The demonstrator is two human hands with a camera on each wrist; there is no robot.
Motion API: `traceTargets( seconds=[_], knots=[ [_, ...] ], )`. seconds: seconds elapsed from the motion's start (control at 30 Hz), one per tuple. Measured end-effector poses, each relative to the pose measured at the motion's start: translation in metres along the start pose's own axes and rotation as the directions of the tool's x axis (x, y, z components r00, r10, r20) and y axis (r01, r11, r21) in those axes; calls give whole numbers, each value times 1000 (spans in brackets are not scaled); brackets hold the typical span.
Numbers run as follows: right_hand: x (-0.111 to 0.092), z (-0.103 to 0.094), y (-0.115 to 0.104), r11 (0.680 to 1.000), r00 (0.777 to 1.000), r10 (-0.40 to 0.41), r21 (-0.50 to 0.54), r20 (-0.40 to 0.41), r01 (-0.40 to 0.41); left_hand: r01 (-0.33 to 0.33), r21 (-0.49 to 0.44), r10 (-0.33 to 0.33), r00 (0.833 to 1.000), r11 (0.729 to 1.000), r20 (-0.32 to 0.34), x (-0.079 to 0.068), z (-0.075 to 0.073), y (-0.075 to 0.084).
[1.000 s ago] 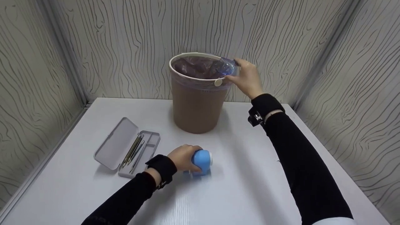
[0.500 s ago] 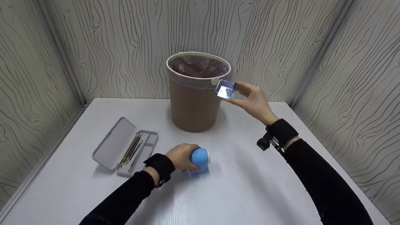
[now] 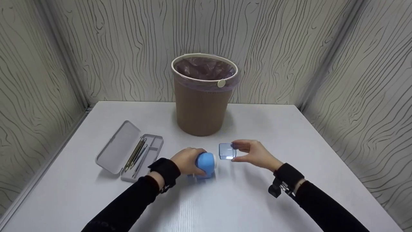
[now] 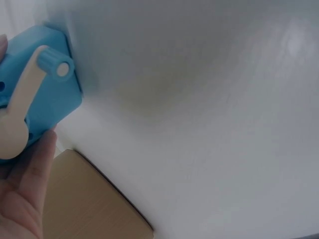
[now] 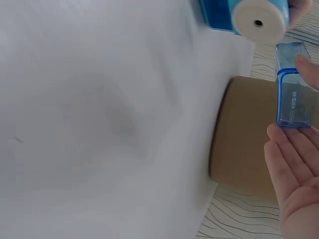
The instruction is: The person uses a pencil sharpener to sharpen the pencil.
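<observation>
A blue hand-crank pencil sharpener [image 3: 206,164] sits on the table, gripped by my left hand [image 3: 186,161] with the thumb on its near side. Its white crank [image 4: 25,89] with a blue knob shows in the left wrist view. In the right wrist view, the sharpener's white front [image 5: 254,22] has a round pencil hole. My right hand [image 3: 256,154] pinches a see-through blue shavings drawer [image 3: 226,151] between thumb and fingers, just right of the sharpener's front. White lettering marks the drawer's side in the right wrist view.
Behind both hands stands a brown trash bin [image 3: 201,112] with a cream rim and a purple bag liner. On the left, a grey pencil case [image 3: 154,149] lies with its lid raised; several pencils [image 3: 136,153] are inside. Wood-patterned walls [image 3: 135,48] enclose the table.
My right hand has come from the bin's rim down and toward me, carrying the drawer beside the sharpener. The drawer was tipped at the bin before. My left hand has stayed on the sharpener.
</observation>
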State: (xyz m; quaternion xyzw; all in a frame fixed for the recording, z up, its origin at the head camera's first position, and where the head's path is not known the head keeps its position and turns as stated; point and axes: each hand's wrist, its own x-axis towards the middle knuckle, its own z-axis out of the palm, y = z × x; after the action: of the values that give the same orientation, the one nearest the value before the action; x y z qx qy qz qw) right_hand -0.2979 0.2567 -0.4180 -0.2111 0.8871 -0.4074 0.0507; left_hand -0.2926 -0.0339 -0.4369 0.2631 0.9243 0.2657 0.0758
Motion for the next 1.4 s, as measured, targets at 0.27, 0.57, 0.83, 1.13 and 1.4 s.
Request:
traceTargets(
  seconds=[0.27, 0.57, 0.83, 1.13, 1.4],
  knots=[
    [-10, 27, 25, 998, 991, 31, 52, 129, -38, -49, 2, 49, 999, 999, -7, 2, 1, -4],
    [-5, 42, 29, 997, 985, 13, 76, 170, -26, -44, 9, 44, 999, 999, -7, 2, 2, -3],
    [2, 50, 30, 985, 981, 26, 160, 194, -58, -43, 15, 43, 999, 999, -10, 3, 2, -4],
    [10, 60, 27, 991, 984, -25, 133, 176, 2, -42, 20, 42, 999, 999, -9, 2, 1, -4],
    [18, 71, 22, 992, 982, -71, 116, 175, 51, -23, 31, 23, 1000, 999, -1, 2, 0, -2]
  ],
)
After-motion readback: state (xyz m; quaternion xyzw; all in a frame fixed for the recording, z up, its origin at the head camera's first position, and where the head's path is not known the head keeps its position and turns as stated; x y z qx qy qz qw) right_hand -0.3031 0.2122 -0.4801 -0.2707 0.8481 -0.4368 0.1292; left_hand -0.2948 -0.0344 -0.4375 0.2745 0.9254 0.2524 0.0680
